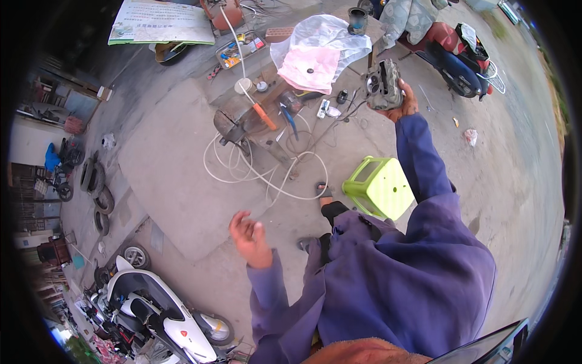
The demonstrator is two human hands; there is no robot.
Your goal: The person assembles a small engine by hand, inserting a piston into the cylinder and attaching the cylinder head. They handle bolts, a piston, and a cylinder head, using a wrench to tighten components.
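Observation:
My right hand (406, 103), at the end of an outstretched arm, grips a grey metal engine part, which looks like a cylinder head (383, 82), with round openings on one face. Beyond it is a low stand draped with clear plastic and a pink cloth (309, 64), with a small dark round piece on top. In mid-air over the concrete, my left hand (250, 239) holds nothing, its fingers loosely bent and apart. A bench vise (230, 124) stands ahead, with an orange-handled tool (265, 116) beside it.
A pale hose (315, 155) lies in loops around the vise base. Close to my right leg stands a lime-green plastic stool (382, 188). A white scooter (163, 315) is at lower left, tires (97, 182) lie at left, and a red-and-blue motorbike (451, 60) stands at upper right.

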